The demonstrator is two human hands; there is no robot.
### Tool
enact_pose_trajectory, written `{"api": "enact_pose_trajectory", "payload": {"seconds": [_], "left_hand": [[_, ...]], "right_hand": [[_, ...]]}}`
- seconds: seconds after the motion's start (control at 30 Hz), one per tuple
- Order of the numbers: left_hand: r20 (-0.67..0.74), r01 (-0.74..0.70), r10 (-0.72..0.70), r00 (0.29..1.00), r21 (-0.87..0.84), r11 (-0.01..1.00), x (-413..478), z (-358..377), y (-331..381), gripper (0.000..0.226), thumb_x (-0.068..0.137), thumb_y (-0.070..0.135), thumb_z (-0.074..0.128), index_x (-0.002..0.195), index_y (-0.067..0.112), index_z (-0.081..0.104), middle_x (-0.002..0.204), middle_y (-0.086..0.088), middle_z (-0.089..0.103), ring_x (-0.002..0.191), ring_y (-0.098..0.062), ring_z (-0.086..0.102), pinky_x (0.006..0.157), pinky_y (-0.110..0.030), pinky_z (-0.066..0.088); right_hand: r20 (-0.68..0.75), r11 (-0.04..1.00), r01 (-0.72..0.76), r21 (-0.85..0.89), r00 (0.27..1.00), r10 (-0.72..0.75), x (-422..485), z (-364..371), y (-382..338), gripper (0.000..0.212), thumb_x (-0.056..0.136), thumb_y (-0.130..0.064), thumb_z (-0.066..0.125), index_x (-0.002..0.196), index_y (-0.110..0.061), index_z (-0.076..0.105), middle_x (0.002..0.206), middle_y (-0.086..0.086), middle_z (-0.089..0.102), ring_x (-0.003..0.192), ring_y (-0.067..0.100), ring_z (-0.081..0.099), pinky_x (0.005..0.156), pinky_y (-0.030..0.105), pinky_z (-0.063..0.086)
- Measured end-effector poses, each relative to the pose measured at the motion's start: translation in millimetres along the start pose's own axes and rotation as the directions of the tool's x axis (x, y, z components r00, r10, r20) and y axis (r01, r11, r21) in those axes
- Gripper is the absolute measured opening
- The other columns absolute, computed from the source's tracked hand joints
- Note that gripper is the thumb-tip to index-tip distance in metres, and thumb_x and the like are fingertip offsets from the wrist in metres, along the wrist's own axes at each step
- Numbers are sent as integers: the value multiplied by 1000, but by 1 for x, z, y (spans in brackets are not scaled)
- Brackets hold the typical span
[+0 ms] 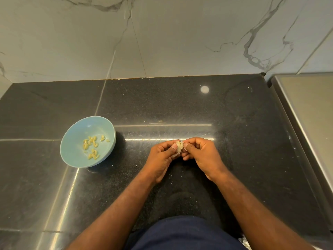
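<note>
A pale, papery garlic bulb (179, 147) sits between both hands above the black counter. My left hand (162, 159) grips it from the left with the thumb on top. My right hand (201, 156) pinches its right side with curled fingers and thumb. Much of the bulb is hidden by the fingers. To the left, a light blue bowl (75, 159) holds several peeled yellowish garlic cloves (92, 147).
The black speckled counter (234, 132) runs back to a grey marble wall (162, 37). A steel surface (310, 112) with a raised edge borders the counter on the right. Small flecks of skin lie near the hands.
</note>
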State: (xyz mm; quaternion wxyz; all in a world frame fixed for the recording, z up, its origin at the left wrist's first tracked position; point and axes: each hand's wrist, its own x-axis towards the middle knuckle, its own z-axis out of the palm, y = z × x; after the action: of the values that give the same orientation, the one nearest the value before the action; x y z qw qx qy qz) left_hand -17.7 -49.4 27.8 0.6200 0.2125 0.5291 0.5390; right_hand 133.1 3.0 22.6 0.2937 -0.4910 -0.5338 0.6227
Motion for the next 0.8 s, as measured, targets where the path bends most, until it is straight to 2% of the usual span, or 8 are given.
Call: {"api": "enact_pose_trajectory", "payload": {"seconds": [0.17,0.3,0.4,0.57,0.67,0.73,0.8], "left_hand": [[-10,39,-39,999,-59,998,2,5,0,20,96,-1,53,110,1,67,100,-14,74,92,-20,72,80,-26,58],[-44,35,-35,998,-19,999,3,7,-1,20,94,0,59,111,3,68,106,-12,74,101,-23,70,88,-30,56],[-67,25,-23,997,24,999,2,6,-2,20,94,1,59,110,8,68,104,-8,75,103,-23,69,92,-33,56],[-14,7,-7,1000,-31,999,1,6,-3,24,92,3,61,115,2,67,112,-16,72,110,-27,68,97,-37,54],[-3,0,-1,1000,-83,997,0,8,-4,33,83,10,68,114,-2,67,108,-17,73,106,-25,70,92,-32,56],[-31,-27,26,999,-49,998,0,7,-5,34,77,13,72,108,1,69,102,-15,75,101,-25,71,87,-29,57],[-48,-33,32,998,-14,999,1,5,-8,31,77,14,73,106,2,70,103,-17,75,101,-26,71,88,-30,57]], "right_hand": [[-35,998,12,-59,999,-14,2,0,-2,15,99,-8,57,101,-13,71,89,3,75,82,16,73,77,33,61],[-47,987,41,-156,998,-49,1,-2,-2,20,102,-14,53,113,-17,70,98,-3,72,86,13,72,80,34,62],[-93,970,77,-231,991,-101,1,-5,-1,19,99,-21,60,115,-19,71,101,-9,71,90,10,70,82,33,60],[-51,981,96,-171,993,-106,-5,-1,-2,14,93,-21,69,106,-18,73,91,-3,74,84,10,71,71,26,60],[-47,978,116,-172,991,-125,-4,3,1,13,94,-17,67,105,-17,74,90,-3,75,82,12,71,73,29,61],[-25,970,136,-204,989,-144,-4,5,3,14,96,-16,65,106,-17,75,93,-3,74,83,13,71,74,31,61],[-21,968,137,-211,989,-144,-4,6,4,15,96,-14,65,106,-17,75,94,-2,74,82,13,72,74,34,62]]}}
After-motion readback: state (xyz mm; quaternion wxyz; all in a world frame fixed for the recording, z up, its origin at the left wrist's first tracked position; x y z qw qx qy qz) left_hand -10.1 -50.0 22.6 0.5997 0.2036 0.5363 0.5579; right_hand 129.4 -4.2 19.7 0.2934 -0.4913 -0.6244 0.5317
